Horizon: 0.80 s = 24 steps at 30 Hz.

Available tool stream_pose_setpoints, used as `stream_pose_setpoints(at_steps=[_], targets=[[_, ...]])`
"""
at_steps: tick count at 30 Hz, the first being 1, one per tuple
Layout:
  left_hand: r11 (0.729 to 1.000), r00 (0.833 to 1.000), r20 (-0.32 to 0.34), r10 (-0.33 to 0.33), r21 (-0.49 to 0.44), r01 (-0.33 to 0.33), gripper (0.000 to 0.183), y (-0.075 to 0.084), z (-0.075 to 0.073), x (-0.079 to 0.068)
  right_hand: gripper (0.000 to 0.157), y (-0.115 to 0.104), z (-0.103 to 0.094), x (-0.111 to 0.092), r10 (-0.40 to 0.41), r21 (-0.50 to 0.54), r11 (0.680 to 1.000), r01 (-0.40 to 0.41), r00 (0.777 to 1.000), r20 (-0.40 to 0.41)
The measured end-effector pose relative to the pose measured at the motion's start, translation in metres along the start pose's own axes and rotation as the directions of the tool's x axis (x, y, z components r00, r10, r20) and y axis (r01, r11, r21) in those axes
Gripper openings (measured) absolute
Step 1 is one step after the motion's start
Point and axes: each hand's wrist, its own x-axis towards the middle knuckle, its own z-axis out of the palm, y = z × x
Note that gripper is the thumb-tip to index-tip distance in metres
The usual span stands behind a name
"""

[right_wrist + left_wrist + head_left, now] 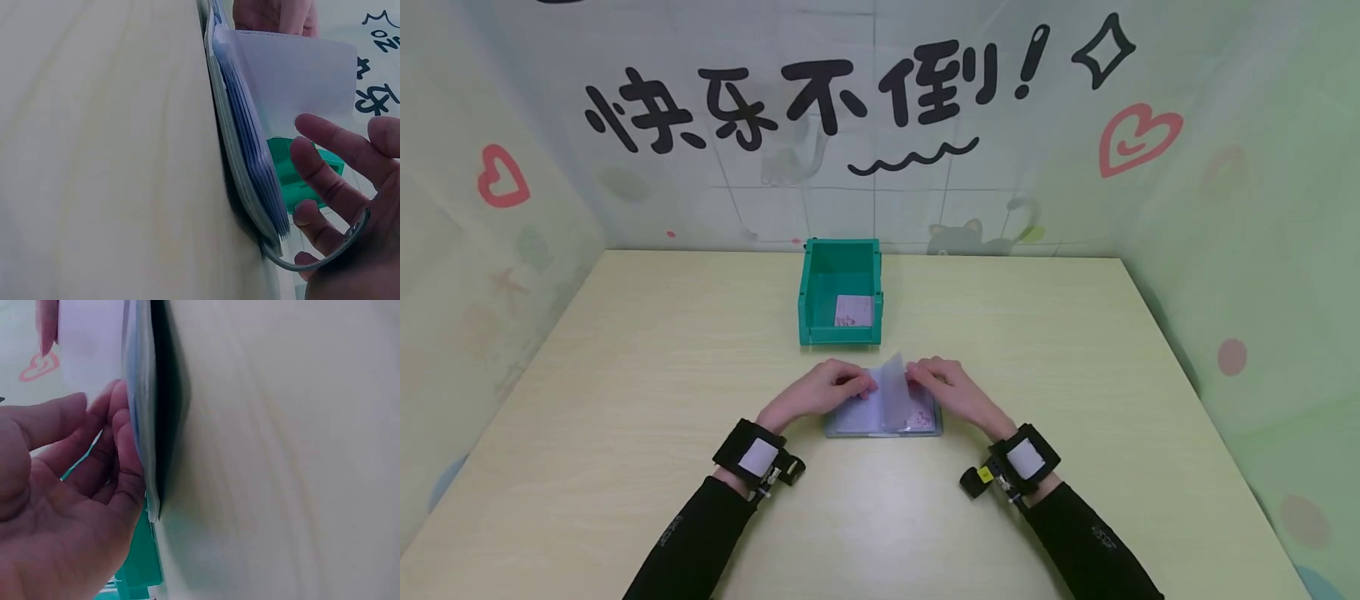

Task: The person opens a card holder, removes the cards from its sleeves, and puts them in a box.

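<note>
A small booklet with a clear cover and several thin sleeve-like pages (250, 125) lies opened on the table. One translucent page (893, 396) stands up between the hands. My left hand (831, 387) rests its fingers on the left page, with the thumb apart from them in the left wrist view. On the other side, my right hand (951, 387) has its fingers spread beside the raised page, pinching nothing. A grey curved strap (319, 262) runs from the booklet's corner to the right hand. Pink print shows on the right-hand page.
Behind the booklet stands a teal plastic bin (840, 335) with a pinkish card (854, 310) inside. The light wooden table (625, 375) is bounded by printed cloth walls at the back and both sides. Each wrist carries a strapped camera.
</note>
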Motion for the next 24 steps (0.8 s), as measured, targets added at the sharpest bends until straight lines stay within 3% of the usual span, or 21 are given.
stream_pose_setpoints(at_steps=[4, 7, 11, 17, 20, 24], targets=[[0.993, 0.999, 0.042, -0.014, -0.116, 0.019, 0.036, -0.003, -0.001, -0.001, 0.046, -0.002, 0.004, 0.001, 0.023, -0.019, 1.0, -0.022, 0.998, 0.059], [0.986, 0.998, 0.041, -0.041, -0.163, 0.047, 0.044, -0.004, -0.001, -0.001, 0.046, -0.004, 0.007, 0.002, 0.02, -0.11, 0.994, -0.011, 0.997, 0.079], [0.985, 0.997, 0.005, -0.081, -0.156, 0.081, 0.047, -0.003, 0.0, -0.002, 0.042, -0.006, 0.012, 0.003, -0.023, -0.266, 0.963, 0.042, 0.997, 0.076], [0.991, 0.993, -0.078, -0.09, -0.105, 0.081, 0.036, 0.0, 0.001, -0.004, 0.038, -0.007, 0.019, 0.002, -0.069, -0.383, 0.92, 0.087, 0.996, 0.062], [0.996, 0.984, -0.156, -0.084, -0.045, 0.078, 0.026, 0.001, 0.001, -0.005, 0.032, -0.006, 0.02, 0.0, -0.093, -0.367, 0.924, 0.103, 0.995, 0.045], [0.989, 0.956, -0.256, -0.146, -0.005, 0.15, 0.019, 0.002, 0.002, -0.004, 0.027, 0.002, 0.018, -0.003, -0.109, -0.301, 0.948, 0.105, 0.994, 0.006]])
